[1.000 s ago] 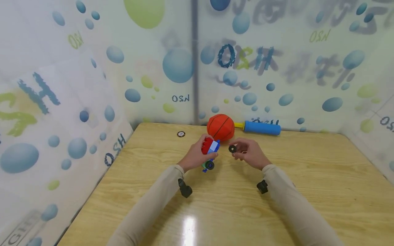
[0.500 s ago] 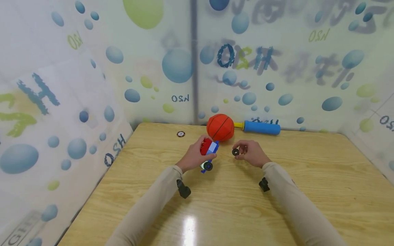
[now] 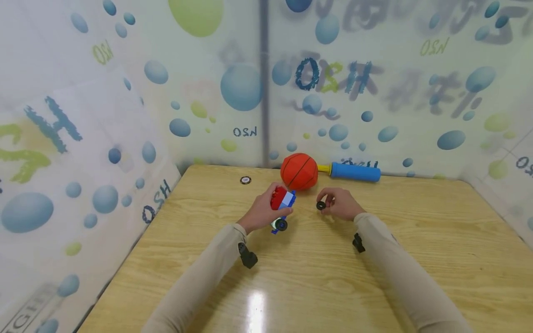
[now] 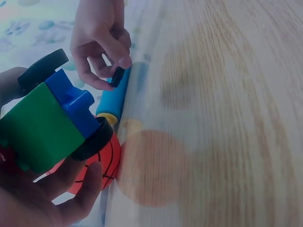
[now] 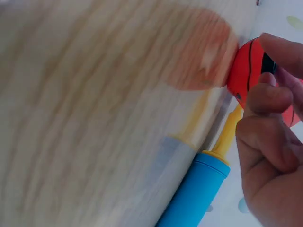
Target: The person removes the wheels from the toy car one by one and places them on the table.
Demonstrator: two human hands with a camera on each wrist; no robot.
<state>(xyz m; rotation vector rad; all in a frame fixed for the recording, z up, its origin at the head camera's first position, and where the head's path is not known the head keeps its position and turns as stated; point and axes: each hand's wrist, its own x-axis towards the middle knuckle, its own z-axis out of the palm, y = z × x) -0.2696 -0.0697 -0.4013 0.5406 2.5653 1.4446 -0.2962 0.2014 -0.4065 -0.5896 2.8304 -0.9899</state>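
My left hand [image 3: 263, 210] grips a toy car [image 3: 285, 203] built of red, white, blue and green blocks, held above the table. Black wheels sit at its end; in the left wrist view a green block [image 4: 42, 127] and a blue axle piece [image 4: 73, 106] show between two of them. To the right, my right hand [image 3: 339, 203] pinches a small loose black wheel [image 3: 320, 205] between thumb and fingertips, apart from the car. In the right wrist view that wheel [image 5: 268, 64] is mostly hidden by the fingers.
Behind the hands, a red ball [image 3: 299, 171] with black lines rests near the table's back edge. Beside it lies a blue hand pump [image 3: 356, 172] with a yellow end. A round black-and-white disc [image 3: 245, 180] lies at the back left of the wooden table [image 3: 200, 286].
My right hand has moved slightly right, away from the car, and the wheel in its fingers has tilted flatter. The left hand with the car has barely shifted.
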